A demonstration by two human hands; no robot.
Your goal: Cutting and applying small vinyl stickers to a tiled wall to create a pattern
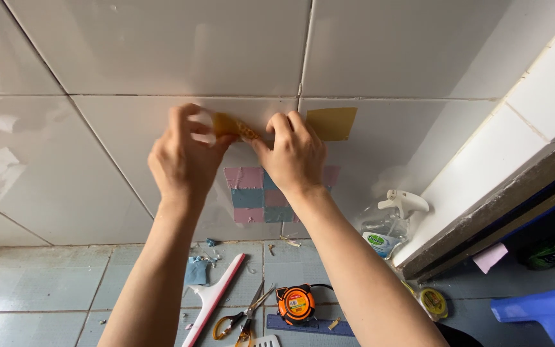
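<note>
So, both my hands are up against the white wall tiles [162, 51]. My left hand [184, 157] has its fingertips pinched on the left end of a small yellow-brown sticker piece [234, 126], and my right hand [295, 154] is pinching the other end with thumb and forefinger, so the piece hangs between the two hands right at the tile surface. Can't really tell if it's already touching the wall or just off it, my fingers cover that bit. Just right of my right hand a yellow square sticker [331, 123] sits flat on the tile. Under my hands there's a patch of pink and blue squares [252, 193] on the wall. Down on the floor, left to right: a blue scrap [196, 271], a white and red squeegee [216, 297], scissors [245, 315], an orange tape measure [295, 303], and a clear spray bottle [390, 225] leaning near the wall.
</note>
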